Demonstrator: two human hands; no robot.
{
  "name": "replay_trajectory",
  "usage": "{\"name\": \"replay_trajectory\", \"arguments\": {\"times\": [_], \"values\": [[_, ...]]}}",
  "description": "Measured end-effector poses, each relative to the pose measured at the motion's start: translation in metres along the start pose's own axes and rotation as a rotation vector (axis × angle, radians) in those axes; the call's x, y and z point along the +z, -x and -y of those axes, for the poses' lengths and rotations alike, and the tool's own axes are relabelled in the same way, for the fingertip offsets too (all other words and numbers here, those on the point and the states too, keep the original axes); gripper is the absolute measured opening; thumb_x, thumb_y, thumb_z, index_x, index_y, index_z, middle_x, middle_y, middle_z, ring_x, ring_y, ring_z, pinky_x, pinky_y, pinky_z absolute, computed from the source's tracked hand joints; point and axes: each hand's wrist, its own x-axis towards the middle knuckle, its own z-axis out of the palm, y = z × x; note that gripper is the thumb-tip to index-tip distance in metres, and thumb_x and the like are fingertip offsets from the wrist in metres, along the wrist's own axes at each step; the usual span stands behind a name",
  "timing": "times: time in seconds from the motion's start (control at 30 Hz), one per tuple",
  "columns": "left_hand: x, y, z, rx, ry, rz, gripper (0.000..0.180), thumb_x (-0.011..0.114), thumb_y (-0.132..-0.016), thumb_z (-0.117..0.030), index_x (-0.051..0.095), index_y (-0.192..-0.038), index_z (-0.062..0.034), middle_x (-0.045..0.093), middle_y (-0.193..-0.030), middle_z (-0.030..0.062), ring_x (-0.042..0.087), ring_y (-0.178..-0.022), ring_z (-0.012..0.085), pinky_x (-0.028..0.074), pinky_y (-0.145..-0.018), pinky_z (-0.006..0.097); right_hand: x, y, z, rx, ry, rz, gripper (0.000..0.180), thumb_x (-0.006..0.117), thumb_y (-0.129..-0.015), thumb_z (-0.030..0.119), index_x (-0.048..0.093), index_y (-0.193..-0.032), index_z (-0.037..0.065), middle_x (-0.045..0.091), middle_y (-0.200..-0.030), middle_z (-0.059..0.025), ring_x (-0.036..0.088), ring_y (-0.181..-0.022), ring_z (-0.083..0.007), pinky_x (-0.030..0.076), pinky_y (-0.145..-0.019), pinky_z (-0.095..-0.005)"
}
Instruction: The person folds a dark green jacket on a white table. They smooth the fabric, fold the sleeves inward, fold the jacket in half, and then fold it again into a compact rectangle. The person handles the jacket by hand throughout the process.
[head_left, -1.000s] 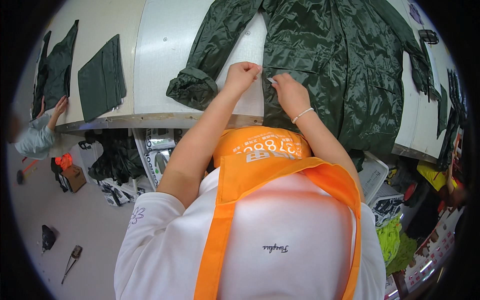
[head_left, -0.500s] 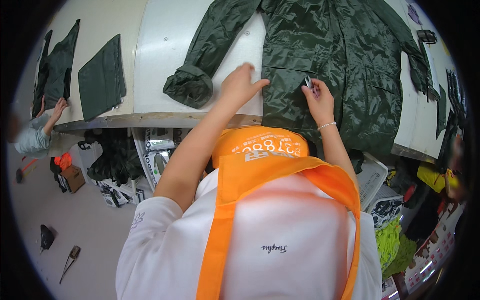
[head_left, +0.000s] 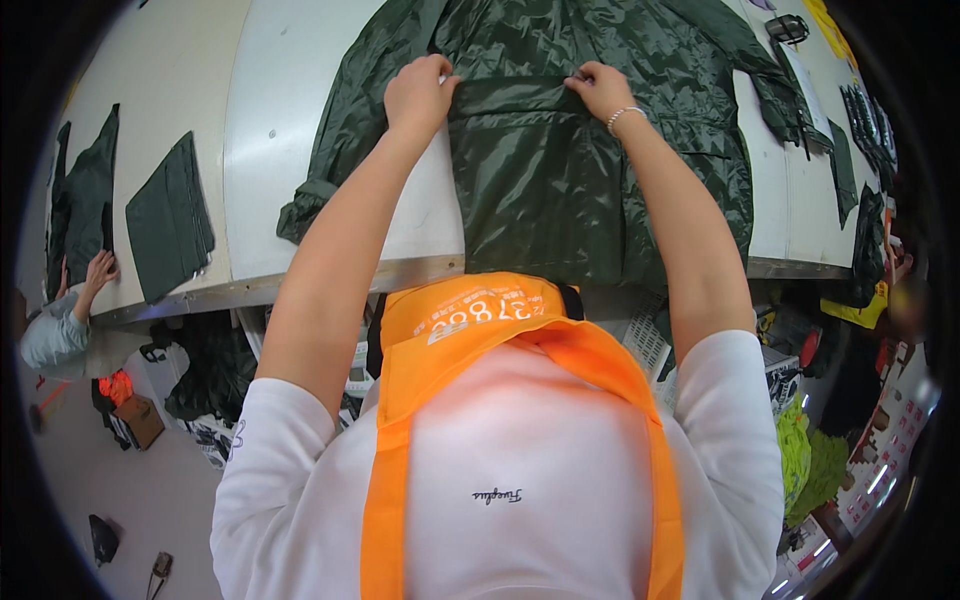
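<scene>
A shiny dark green jacket (head_left: 540, 200) lies spread over the white table, its lower edge toward me. My left hand (head_left: 416, 95) pinches the jacket's side edge, level with the pocket flap. At the flap's other end, my right hand (head_left: 603, 92) has its fingers closed on the fabric. The flap runs roughly straight between both hands. Something small shows at the right fingertips, too hidden to name. One jacket sleeve (head_left: 310, 200) lies to the left, partly behind my left forearm.
On the left of the table (head_left: 275, 180) lies a folded dark green stack (head_left: 170, 220). Beyond it another person's hand (head_left: 100, 270) touches dark green fabric (head_left: 85, 200). A black object (head_left: 788, 28) sits at the far right. Under the table edge are crates and dark bundles (head_left: 220, 365).
Both hands have moved farther away over the jacket. My left hand has closed on its edge, and my right hand has gone from holding a small snipping tool to gripping the flap.
</scene>
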Motion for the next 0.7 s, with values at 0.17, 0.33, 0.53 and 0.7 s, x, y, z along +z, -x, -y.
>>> {"name": "replay_trajectory", "arguments": {"times": [0.17,0.33,0.53,0.7], "values": [[0.007,0.019,-0.001,0.129,0.058,-0.05,0.018,0.067,-0.076,-0.012,0.063,-0.093,-0.0093,0.06,-0.098,0.0077,0.058,-0.094,0.0285,0.046,-0.078,0.038,0.011,-0.015,-0.007,0.163,-0.032,0.125,0.035,0.078,-0.07,0.033,0.069,-0.087,0.004,0.068,-0.088,-0.0133,0.064,-0.082,-0.0274,0.05,-0.076,-0.0374],[0.008,0.049,0.017,0.018,0.101,-0.147,0.017,0.068,-0.075,-0.008,0.063,-0.091,-0.0092,0.059,-0.096,0.0077,0.057,-0.093,0.0278,0.046,-0.081,0.037,0.023,-0.024,-0.016,0.178,-0.112,0.17,0.033,0.08,-0.067,0.032,0.069,-0.077,0.002,0.066,-0.074,-0.0112,0.061,-0.067,-0.0225,0.048,-0.066,-0.0346],[0.026,0.052,-0.032,0.25,0.337,0.032,0.016,0.069,-0.076,-0.01,0.064,-0.09,-0.0069,0.06,-0.092,0.0083,0.058,-0.091,0.0272,0.047,-0.078,0.037,0.022,-0.029,-0.018,0.179,-0.141,0.193,0.032,0.082,-0.065,0.031,0.068,-0.072,0.002,0.063,-0.065,-0.0094,0.057,-0.058,-0.0193,0.047,-0.06,-0.0335],[0.087,0.033,-0.088,0.172,0.315,0.204,0.017,0.071,-0.073,-0.017,0.067,-0.087,-0.0083,0.059,-0.088,0.0056,0.058,-0.086,0.0252,0.048,-0.075,0.035,0.024,-0.025,-0.016,0.156,-0.137,0.137,0.033,0.081,-0.065,0.033,0.069,-0.074,0.003,0.064,-0.067,-0.0103,0.059,-0.06,-0.0213,0.048,-0.061,-0.0351]]}}
